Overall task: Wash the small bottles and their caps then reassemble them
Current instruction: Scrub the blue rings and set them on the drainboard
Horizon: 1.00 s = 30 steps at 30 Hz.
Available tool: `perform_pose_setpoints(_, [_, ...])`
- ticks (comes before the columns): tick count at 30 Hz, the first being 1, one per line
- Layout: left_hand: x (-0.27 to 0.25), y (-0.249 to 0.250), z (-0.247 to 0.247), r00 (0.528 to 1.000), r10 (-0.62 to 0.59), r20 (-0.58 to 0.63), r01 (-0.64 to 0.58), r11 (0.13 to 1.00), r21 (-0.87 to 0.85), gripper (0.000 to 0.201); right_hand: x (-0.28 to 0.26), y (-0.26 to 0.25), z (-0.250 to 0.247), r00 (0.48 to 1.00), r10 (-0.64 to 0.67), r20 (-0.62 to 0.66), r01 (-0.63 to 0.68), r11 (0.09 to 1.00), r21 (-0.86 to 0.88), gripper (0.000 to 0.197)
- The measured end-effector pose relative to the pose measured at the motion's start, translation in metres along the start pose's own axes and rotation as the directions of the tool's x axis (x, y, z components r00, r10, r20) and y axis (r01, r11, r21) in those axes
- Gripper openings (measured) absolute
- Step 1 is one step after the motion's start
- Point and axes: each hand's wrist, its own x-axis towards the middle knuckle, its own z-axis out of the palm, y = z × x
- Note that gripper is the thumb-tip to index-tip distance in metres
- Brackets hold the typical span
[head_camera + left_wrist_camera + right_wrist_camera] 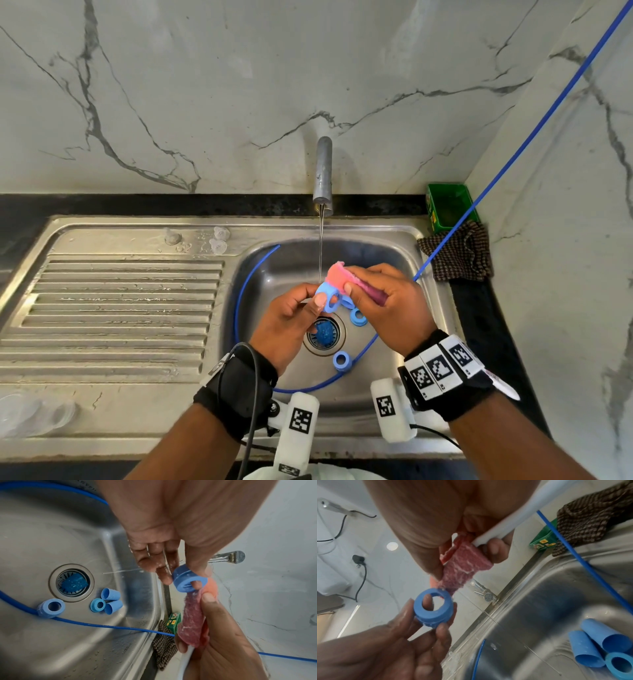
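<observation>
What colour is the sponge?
The sponge is pink, with a darker pink scrubby side. The head view shows it best.

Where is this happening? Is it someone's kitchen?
Most likely a home kitchen. A stainless steel sink with a ribbed draining board sits in a dark counter under a running tap, and the walls are marble-patterned tile.

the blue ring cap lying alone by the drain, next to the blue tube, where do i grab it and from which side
Take the lone ring cap by its outer wall, coming straight down from above. It lies in the sink with its hole facing up, so thumb and finger can close on opposite sides. Set the grip across the sides clear of the blue tube, which runs right against its edge. The left hand already holds another cap.
</observation>
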Motion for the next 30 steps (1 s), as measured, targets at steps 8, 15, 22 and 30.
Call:
perform_pose_setpoints(8, [0.001, 0.004, -0.002, 0.997, -0.014, 0.07, 0.02, 0.996, -0.085, 0.026, 0.002, -0.005, -0.005, 0.993, -0.114, 0.039, 0.117, 0.99, -0.081, 0.039])
perform_pose_setpoints(15, [0.003, 0.006, -0.001, 1.0, -0.003, 0.028, 0.003, 1.0, -0.014, 0.019, 0.003, -0.005, -0.003, 0.992, -0.128, -0.01, 0.126, 0.986, -0.109, 0.036])
perform_pose_setpoints(22, [0.001, 0.005, -0.002, 0.999, 0.044, 0.005, -0.044, 0.996, 0.078, 0.018, 0.005, -0.003, -0.003, 0.991, -0.119, -0.059, 0.107, 0.979, -0.176, 0.039])
perform_pose_setpoints(30, [0.0, 0.002, -0.001, 0.998, 0.067, -0.021, -0.064, 0.99, 0.123, 0.014, 0.002, -0.005, 0.003, 0.983, -0.169, -0.075, 0.15, 0.966, -0.21, 0.035])
